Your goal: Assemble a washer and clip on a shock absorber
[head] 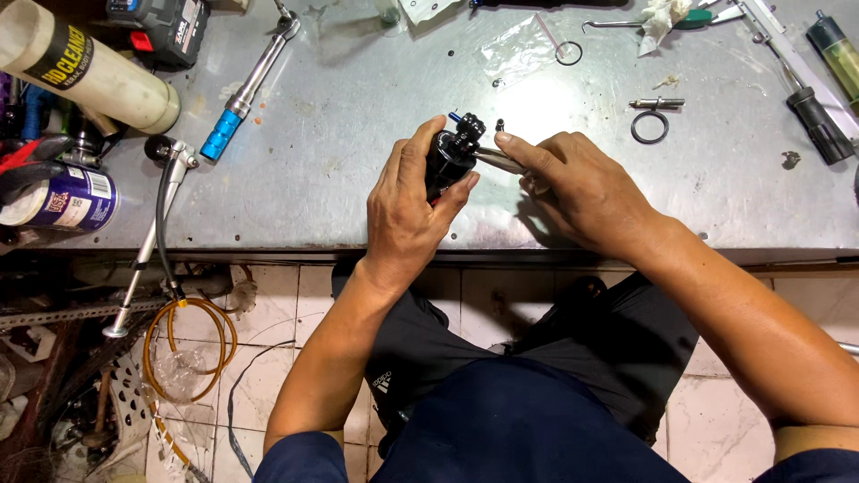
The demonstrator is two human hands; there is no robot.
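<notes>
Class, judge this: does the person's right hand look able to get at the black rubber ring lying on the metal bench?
Probably yes. The black ring lies in the open beyond the right hand, bare bench between them; but that hand already holds a metal tool.

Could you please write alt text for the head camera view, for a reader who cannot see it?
Over a metal workbench, the left hand grips a small black cylindrical part while the right hand holds a thin metal tool against it. A blue-handled ratchet, a black O-ring and a spray can lie around.

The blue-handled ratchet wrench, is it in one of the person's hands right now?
No, the blue-handled ratchet wrench lies untouched on the metal bench, apart from both hands.
</notes>
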